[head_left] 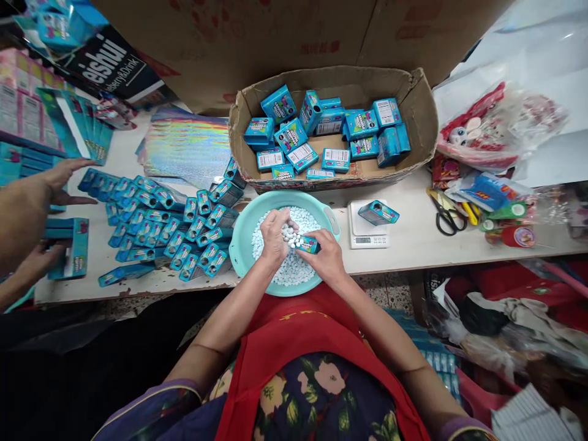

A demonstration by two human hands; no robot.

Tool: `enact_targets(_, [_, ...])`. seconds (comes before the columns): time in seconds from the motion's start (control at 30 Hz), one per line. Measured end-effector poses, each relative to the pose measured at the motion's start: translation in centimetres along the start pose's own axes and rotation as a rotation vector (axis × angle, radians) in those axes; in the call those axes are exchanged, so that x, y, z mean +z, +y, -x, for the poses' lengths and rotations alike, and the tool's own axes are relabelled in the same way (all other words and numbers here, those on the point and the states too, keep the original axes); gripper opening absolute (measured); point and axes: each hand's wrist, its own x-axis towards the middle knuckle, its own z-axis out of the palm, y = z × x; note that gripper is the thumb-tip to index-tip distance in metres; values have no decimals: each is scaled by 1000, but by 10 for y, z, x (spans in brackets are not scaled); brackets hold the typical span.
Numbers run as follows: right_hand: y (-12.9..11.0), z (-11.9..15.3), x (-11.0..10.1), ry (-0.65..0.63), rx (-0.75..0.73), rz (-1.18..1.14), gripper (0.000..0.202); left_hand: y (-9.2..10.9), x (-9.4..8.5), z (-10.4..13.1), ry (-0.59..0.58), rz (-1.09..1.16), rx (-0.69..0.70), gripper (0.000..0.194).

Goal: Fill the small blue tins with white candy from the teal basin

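Observation:
A turquoise basin (239,245) with white round candies (298,272) in it stands at the table's front edge. Over the basin, my left hand (274,236) is cupped around a handful of the candies. My right hand (327,254) grips a small blue candy box (309,244), its end turned toward the handful. To the right, another blue box (379,212) lies on a white digital scale (370,240). Many small blue boxes (156,220) stand packed together left of the basin, several showing a round hole on top.
Behind the basin sits a cardboard tray (333,76) with blue boxes inside. Black-handled scissors (448,217) and bagged sweets (491,138) lie to the right. Shiny holographic sheets (184,144) are at back left. A co-worker's hands (55,184) handle flat blue cartons (80,248) at far left.

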Motion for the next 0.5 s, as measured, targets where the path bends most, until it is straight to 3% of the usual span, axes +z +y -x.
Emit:
enact_targets(0.2, [-1, -3, 1, -53, -6, 0, 29, 2, 1, 0, -31, -26, 19, 32])
enact_targets(0.3, [-2, -4, 0, -15, 33, 15, 29, 1, 1, 0, -60, -63, 32, 30])
enact_targets(0.5, [-7, -7, -2, -22, 14, -36, 31, 7, 3, -1, -15, -50, 62, 28])
